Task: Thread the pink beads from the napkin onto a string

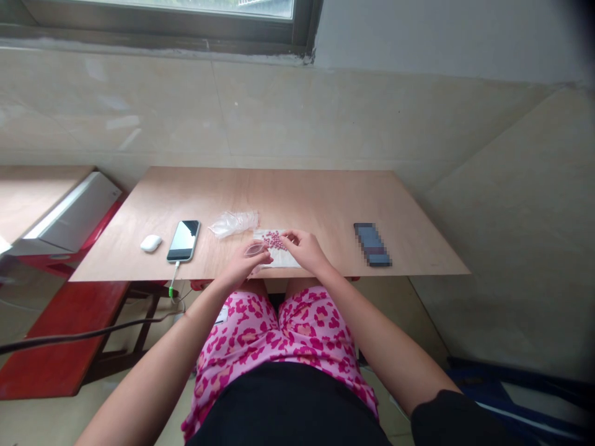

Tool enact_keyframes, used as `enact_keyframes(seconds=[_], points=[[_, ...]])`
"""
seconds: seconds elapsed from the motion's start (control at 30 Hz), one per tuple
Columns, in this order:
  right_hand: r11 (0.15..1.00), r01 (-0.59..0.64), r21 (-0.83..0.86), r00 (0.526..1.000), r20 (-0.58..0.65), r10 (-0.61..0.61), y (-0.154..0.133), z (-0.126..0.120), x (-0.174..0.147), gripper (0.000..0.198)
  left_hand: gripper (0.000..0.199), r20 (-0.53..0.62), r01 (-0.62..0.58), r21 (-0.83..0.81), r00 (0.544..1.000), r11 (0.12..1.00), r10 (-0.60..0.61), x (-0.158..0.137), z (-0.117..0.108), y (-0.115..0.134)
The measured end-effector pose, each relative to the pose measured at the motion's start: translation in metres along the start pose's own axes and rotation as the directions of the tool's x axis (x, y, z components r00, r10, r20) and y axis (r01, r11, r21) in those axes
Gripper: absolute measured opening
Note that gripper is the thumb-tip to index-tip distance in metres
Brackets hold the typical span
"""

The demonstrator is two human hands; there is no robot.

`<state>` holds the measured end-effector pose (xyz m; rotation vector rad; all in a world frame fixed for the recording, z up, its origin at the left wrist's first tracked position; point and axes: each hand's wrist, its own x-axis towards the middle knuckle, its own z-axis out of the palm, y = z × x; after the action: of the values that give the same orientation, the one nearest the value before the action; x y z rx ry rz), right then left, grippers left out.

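Observation:
Several small pink beads [274, 240] lie in a loose cluster on a white sheet [283, 261] near the table's front edge. My right hand [303, 248] is at the right side of the cluster, its thumb and fingers pinched together among the beads; whatever is between the fingertips is too small to make out. On the left of the sheet, my left hand [244, 259] is closed around a clear thing with a round rim [255, 249], too small to name. Behind that hand lies a crumpled clear plastic bag [235, 223].
A charging phone [184, 240] and a white earbud case [151, 243] lie on the wooden table [325, 192] at left. A dark, pixelated phone-shaped object [373, 244] is at right. The cable [171, 282] hangs over the front edge. A red bench [60, 334] stands lower left.

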<state>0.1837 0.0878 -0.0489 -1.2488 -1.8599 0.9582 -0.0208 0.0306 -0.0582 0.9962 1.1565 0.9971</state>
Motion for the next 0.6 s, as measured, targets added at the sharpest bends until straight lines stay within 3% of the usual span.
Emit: enact_keyframes(seconds=[0.2,0.37,0.6], points=[[0.931,-0.082,-0.355,0.994,0.041,0.103,0.056,-0.003,0.007,0.016,0.033,-0.011,-0.009,-0.171,1.000,0.985,0.007,0.004,-0.004,-0.003],[0.892,-0.043,-0.450,0.991,0.098,0.097,0.055,0.008,0.006,0.016,0.035,-0.023,-0.002,-0.200,1.000,0.980,-0.003,0.005,-0.003,-0.003],[0.866,-0.043,-0.499,0.994,0.068,0.089,0.048,0.014,0.001,0.014,0.036,-0.030,0.002,-0.189,1.000,0.982,-0.008,0.008,-0.004,-0.007]])
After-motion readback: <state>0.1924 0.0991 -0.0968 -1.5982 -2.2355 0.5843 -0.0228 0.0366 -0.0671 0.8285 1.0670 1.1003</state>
